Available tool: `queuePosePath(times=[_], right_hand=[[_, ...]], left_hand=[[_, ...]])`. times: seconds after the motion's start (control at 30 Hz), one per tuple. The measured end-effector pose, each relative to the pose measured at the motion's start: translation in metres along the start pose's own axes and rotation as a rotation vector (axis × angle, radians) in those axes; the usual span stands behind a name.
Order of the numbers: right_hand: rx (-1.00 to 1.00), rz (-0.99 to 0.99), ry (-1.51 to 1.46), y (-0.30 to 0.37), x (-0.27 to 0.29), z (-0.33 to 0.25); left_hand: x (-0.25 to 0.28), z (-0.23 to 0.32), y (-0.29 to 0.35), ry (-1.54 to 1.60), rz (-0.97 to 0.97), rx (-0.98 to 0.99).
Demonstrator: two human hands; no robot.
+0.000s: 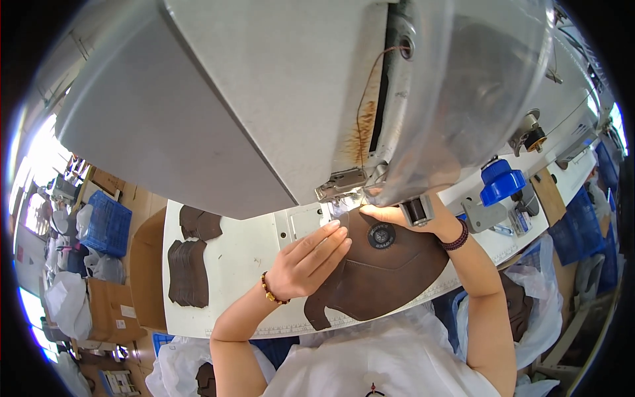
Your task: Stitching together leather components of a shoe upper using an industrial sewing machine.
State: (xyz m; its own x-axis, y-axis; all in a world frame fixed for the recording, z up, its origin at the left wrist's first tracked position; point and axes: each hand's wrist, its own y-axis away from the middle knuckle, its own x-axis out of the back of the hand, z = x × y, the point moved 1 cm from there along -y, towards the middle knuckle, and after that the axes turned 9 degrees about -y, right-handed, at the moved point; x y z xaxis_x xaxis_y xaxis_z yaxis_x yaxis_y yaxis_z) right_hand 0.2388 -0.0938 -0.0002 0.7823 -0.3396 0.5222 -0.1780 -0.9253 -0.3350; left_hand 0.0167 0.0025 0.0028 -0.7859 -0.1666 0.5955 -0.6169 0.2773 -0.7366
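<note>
A dark brown leather panel (383, 284) with a round black emblem (381, 235) lies under the needle area of a sewing machine (340, 185). My left hand (309, 259) rests on the panel's left side, beside the needle area, with its fingers stretched out and close together. On the panel's far right edge is my right hand (403, 215), its thumb extended toward the needle. Behind the machine's clear guard (456, 112), the other fingers show only as a blurred skin-toned patch, apparently spread from the thumb.
Stacked brown leather pieces (188, 272) lie on the white table (228, 264) at left, with more pieces (200, 223) beyond them. A blue knob (503, 182) juts out right of the machine head. Cardboard boxes (114, 308) and a blue crate (106, 223) stand further left.
</note>
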Motion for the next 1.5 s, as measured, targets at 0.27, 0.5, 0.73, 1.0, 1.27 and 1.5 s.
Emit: queuePosePath(times=[0.27, 0.5, 0.73, 1.0, 1.27, 1.5], right_hand=[[-0.045, -0.066, 0.064, 0.001, -0.005, 0.021], [-0.141, -0.214, -0.099, 0.000, -0.010, 0.055], [0.365, 0.118, -0.007, 0.004, -0.012, 0.083], [0.144, -0.221, -0.872, -0.006, -0.006, 0.125], [0.120, -0.613, -1.601, -0.020, -0.011, 0.137], [-0.044, -0.548, -1.220, -0.034, -0.005, 0.185]], left_hand=[[0.002, -0.001, -0.002, -0.004, -0.031, 0.017], [0.001, -0.002, -0.006, -0.050, -0.030, -0.022], [0.004, -0.009, -0.014, -0.068, -0.015, -0.023], [0.003, -0.017, -0.016, 0.014, -0.042, 0.066], [0.002, -0.018, -0.017, 0.014, -0.017, 0.076], [0.002, -0.014, -0.020, 0.001, -0.035, 0.055]])
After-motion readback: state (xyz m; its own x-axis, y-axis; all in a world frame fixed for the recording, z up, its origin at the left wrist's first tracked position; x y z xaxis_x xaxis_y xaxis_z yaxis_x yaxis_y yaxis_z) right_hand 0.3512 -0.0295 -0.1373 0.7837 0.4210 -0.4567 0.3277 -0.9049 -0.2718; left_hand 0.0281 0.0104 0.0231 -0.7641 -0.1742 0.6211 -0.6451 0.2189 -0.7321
